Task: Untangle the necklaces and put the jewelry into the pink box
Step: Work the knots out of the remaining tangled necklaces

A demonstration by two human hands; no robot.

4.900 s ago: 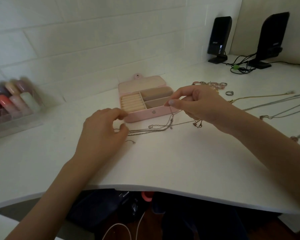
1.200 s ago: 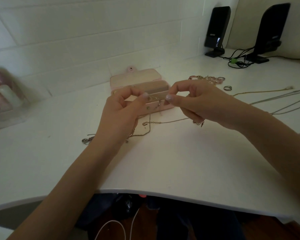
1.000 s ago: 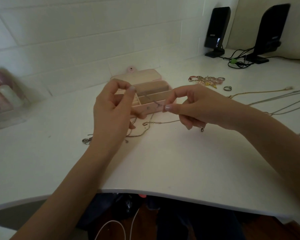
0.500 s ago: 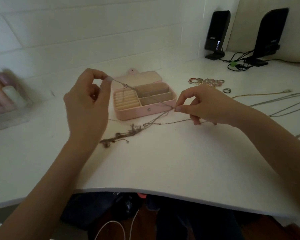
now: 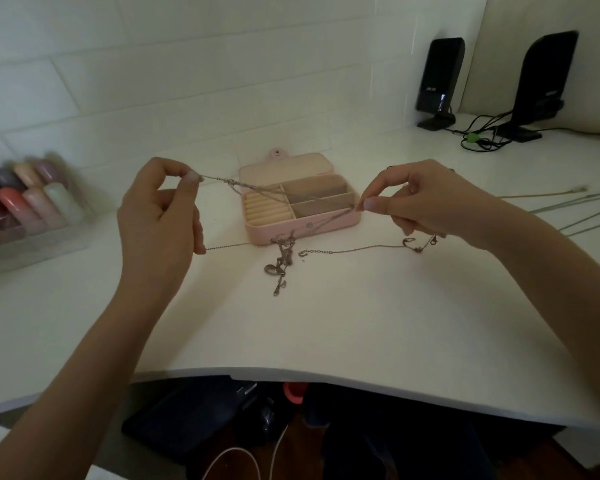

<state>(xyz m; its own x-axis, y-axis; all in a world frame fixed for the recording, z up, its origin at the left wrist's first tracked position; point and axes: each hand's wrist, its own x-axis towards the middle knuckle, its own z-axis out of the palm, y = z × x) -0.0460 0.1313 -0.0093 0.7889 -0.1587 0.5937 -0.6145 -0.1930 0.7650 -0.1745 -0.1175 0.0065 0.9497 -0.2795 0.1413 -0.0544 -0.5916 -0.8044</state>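
The pink box (image 5: 326,227) lies open on the white desk, its lid flat behind it, with beige ring rolls and compartments inside. My left hand (image 5: 160,216) pinches one end of a thin silver chain (image 5: 278,194) and my right hand (image 5: 420,199) pinches the other, so the chain stretches in the air above the box. A knot of tangled necklaces with pendants (image 5: 280,261) hangs down onto the desk in front of the box. Another fine chain (image 5: 354,250) lies on the desk and runs under my right hand.
Several untangled necklaces (image 5: 568,209) lie at the right edge. A clear tray of coloured bottles (image 5: 25,206) stands at the left. Two black speakers (image 5: 440,81) with cables stand at the back right. The desk's curved front edge (image 5: 291,372) is near me.
My hands have drawn further apart, pulling the chain taut over the box. The tangled clump has slid right, to just in front of the box.
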